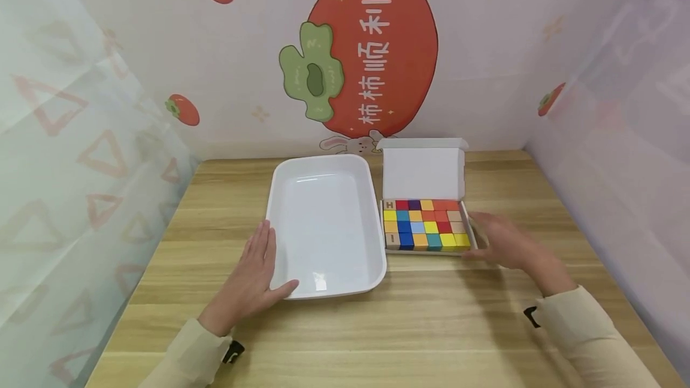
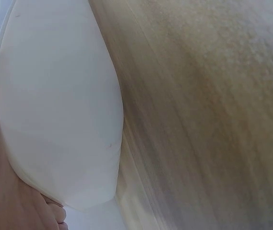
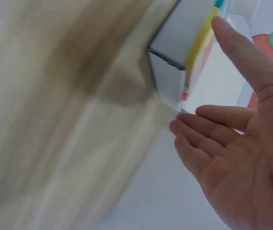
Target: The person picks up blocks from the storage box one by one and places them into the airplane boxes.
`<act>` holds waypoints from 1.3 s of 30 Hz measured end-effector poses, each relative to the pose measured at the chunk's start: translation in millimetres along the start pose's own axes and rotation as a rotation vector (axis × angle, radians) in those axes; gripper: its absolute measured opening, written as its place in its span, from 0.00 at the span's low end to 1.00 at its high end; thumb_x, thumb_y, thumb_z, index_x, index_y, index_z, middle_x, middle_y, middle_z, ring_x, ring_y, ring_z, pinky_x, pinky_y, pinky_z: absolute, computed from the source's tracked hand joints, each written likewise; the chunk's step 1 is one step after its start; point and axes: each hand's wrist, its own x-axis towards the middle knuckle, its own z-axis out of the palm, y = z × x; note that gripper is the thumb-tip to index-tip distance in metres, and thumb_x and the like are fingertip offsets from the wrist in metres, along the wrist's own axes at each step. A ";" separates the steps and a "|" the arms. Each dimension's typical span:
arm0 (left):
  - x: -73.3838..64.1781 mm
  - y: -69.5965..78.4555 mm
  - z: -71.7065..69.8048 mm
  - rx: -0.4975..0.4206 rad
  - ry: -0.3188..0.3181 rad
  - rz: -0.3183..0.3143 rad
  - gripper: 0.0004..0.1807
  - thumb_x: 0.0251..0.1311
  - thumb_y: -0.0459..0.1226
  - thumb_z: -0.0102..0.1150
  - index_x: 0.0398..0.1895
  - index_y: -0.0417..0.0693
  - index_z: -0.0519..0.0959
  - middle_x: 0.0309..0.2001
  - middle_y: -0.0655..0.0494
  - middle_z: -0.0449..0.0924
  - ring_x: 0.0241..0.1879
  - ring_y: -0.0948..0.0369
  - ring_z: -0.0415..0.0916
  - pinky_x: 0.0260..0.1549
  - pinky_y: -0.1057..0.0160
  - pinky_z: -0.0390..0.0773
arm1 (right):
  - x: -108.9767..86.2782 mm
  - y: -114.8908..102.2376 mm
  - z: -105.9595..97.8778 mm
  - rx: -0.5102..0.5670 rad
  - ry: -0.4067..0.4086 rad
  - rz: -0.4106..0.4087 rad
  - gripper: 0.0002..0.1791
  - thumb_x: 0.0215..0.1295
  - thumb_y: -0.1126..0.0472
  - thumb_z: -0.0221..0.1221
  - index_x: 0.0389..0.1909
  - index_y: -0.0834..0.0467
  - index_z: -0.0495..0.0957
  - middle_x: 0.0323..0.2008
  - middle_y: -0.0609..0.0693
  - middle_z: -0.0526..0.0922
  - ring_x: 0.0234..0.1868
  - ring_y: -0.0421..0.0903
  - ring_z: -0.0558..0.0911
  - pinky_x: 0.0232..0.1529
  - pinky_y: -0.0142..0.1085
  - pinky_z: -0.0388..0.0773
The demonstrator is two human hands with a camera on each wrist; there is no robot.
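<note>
A white rectangular tray [image 1: 329, 226] lies in the middle of the table, nothing in it. Along its left rim rest the straight fingers of my left hand [image 1: 249, 280], the thumb spread over the near rim. In the left wrist view, that hand [image 2: 14, 191] lies against the tray's white wall [image 2: 59, 105]. Right of the tray, a white cardboard box [image 1: 423, 172] stands with its lid up, filled with rows of coloured wooden blocks [image 1: 423, 226]. My right hand [image 1: 507, 244] is at the box's right side, thumb near the front corner, fingers extended; contact is unclear.
The wood-grain table [image 1: 345, 340] runs to a backdrop [image 1: 485, 64] with a large persimmon print [image 1: 399, 47]. Pale printed curtains [image 1: 70, 136] hang at both sides. Box and tray stand close beside each other.
</note>
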 end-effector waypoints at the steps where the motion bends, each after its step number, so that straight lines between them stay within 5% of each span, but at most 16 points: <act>1: 0.2 0.4 -0.3 0.001 0.000 0.001 0.63 0.68 0.63 0.59 0.83 0.26 0.40 0.85 0.31 0.30 0.86 0.37 0.31 0.84 0.40 0.43 | -0.2 1.7 2.3 0.014 -0.010 0.003 0.60 0.57 0.41 0.77 0.79 0.69 0.59 0.74 0.73 0.68 0.72 0.74 0.70 0.69 0.70 0.70; 6: 0.7 1.4 -1.0 0.000 -0.004 -0.002 0.63 0.68 0.62 0.59 0.83 0.26 0.39 0.85 0.31 0.30 0.86 0.37 0.31 0.85 0.41 0.41 | 2.2 10.4 18.2 0.095 -0.023 0.008 0.67 0.55 0.39 0.78 0.84 0.65 0.50 0.80 0.72 0.58 0.76 0.72 0.65 0.73 0.70 0.65; 13: 0.9 1.5 -0.1 0.004 -0.005 -0.006 0.63 0.68 0.63 0.58 0.83 0.26 0.39 0.86 0.32 0.30 0.86 0.37 0.31 0.84 0.40 0.43 | 8.6 12.1 31.2 0.122 0.014 0.042 0.66 0.57 0.41 0.77 0.84 0.65 0.48 0.79 0.73 0.58 0.74 0.73 0.66 0.72 0.71 0.67; 21: 1.8 2.0 -0.3 0.007 -0.003 -0.011 0.63 0.68 0.63 0.58 0.83 0.26 0.39 0.86 0.32 0.29 0.86 0.38 0.31 0.84 0.38 0.45 | 13.1 9.1 32.7 0.122 -0.005 0.105 0.65 0.60 0.40 0.75 0.84 0.67 0.47 0.79 0.74 0.56 0.75 0.74 0.64 0.73 0.70 0.65; 39: 1.6 3.0 3.1 0.029 0.007 -0.007 0.63 0.68 0.64 0.58 0.83 0.26 0.40 0.86 0.31 0.32 0.86 0.37 0.32 0.82 0.35 0.49 | 34.3 23.6 19.9 0.090 0.024 0.036 0.61 0.63 0.44 0.74 0.82 0.70 0.49 0.75 0.77 0.63 0.72 0.73 0.68 0.72 0.70 0.66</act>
